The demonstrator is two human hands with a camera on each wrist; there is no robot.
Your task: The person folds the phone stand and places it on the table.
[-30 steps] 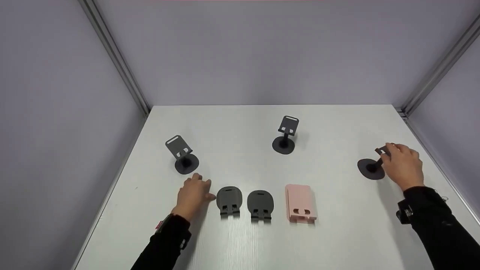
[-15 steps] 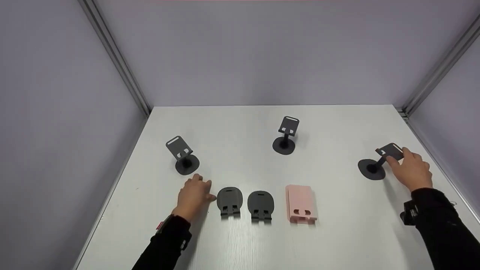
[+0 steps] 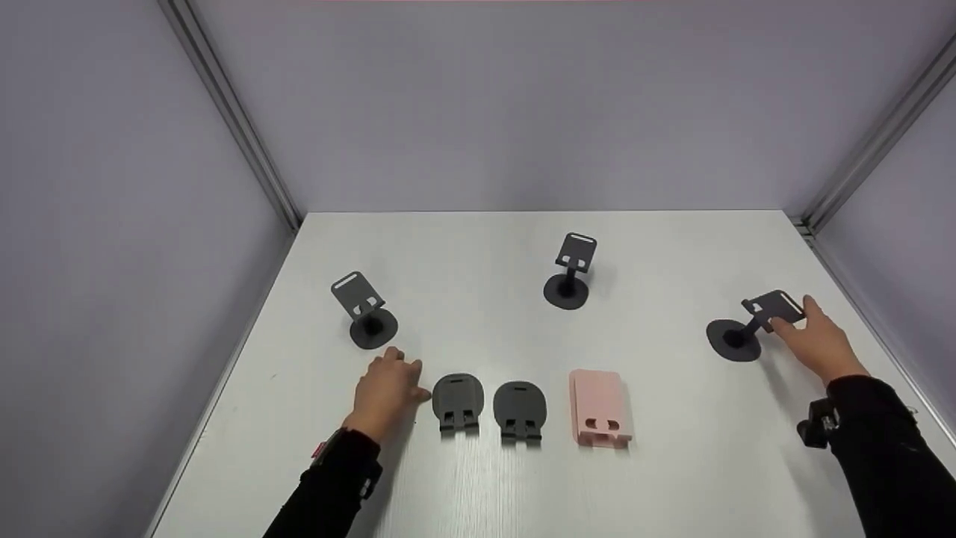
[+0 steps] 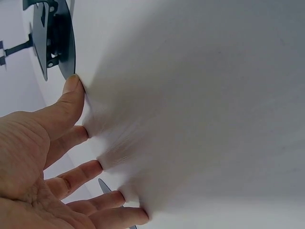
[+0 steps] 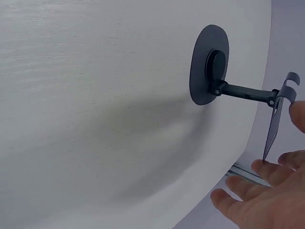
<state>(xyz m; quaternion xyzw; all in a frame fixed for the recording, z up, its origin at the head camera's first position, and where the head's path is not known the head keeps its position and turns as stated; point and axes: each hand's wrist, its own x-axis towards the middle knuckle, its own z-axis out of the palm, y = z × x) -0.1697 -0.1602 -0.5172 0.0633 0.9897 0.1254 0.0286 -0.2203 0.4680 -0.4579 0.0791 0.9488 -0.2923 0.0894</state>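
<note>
1. From where I stand, the pink stand (image 3: pixel 601 407) makes a handy marker. The opened stand (image 3: pixel 754 326) being worked on sits well to its right and farther back, its base (image 3: pixel 723 340) on the table (image 3: pixel 478 493).
2. The right hand (image 3: pixel 821 344), also right of the pink stand, lightly pinches that stand's tilted plate (image 3: pixel 778 306), thumb by the lipped end, a fingertip at the opposite end.
3. The left hand (image 3: pixel 385 392), left of the pink stand beyond both folded ones, is released: fingers spread, tips on the tabletop. Its thumb tip meets the edge of the left folded stand (image 3: pixel 457 396); whether they actually touch, I can't tell.
4. The work looks to me like setting the plate's angle. I'd keep the hold on its edges and turn it slowly about the hinge at the end of the neck (image 5: pixel 248 92).
5. Pulling sideways could drag or tip the base, so a steadying fingertip there might help.
6. For matching the tilt, the two stands behind the pink stand seem good guides: the far stand (image 3: pixel 575 270), slightly to its left, and the left standing one (image 3: pixel 366 314), much farther left.
</note>
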